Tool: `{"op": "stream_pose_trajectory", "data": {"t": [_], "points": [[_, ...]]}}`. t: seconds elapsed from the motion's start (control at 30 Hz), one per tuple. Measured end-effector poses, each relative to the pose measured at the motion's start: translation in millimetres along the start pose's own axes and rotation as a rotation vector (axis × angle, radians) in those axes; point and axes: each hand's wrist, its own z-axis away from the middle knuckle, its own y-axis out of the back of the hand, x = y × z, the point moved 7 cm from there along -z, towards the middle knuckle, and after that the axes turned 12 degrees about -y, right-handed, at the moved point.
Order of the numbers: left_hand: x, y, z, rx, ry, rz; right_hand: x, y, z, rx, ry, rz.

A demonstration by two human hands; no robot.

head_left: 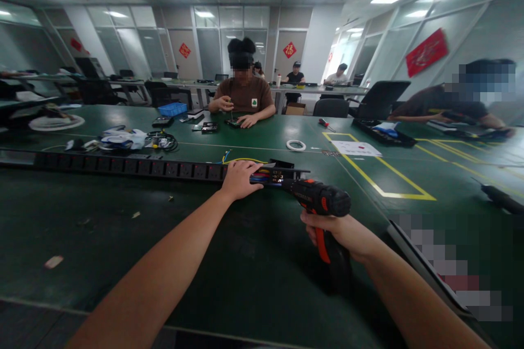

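A long black power strip (172, 168) with a row of sockets lies across the green table. My left hand (240, 179) grips it near its right end, fingers over the top and thumb on the near side. Just right of that hand, coloured wires (258, 176) and a small circuit board (278, 176) show in the open end. My right hand (327, 224) is wrapped round the handle of a black and orange cordless drill (317, 196). The drill's nose points left at the strip's open end; whether its bit touches anything there is too small to tell.
Behind the strip lie a cable bundle (164, 140), white gloves (120, 139), a tape roll (295, 145) and a red screwdriver (326, 124). Yellow tape (409, 196) marks the table at right. One person (243, 92) works opposite, another (434, 103) at right. Small scraps (54, 262) lie nearby.
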Motion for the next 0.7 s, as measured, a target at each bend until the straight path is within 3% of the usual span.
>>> {"op": "stream_pose_trajectory", "data": {"t": [0.7], "points": [[0.6,0.3,-0.5,-0.001,-0.004,-0.007,-0.6,-3.1,1.2,0.009,-0.034,-0.082]]}}
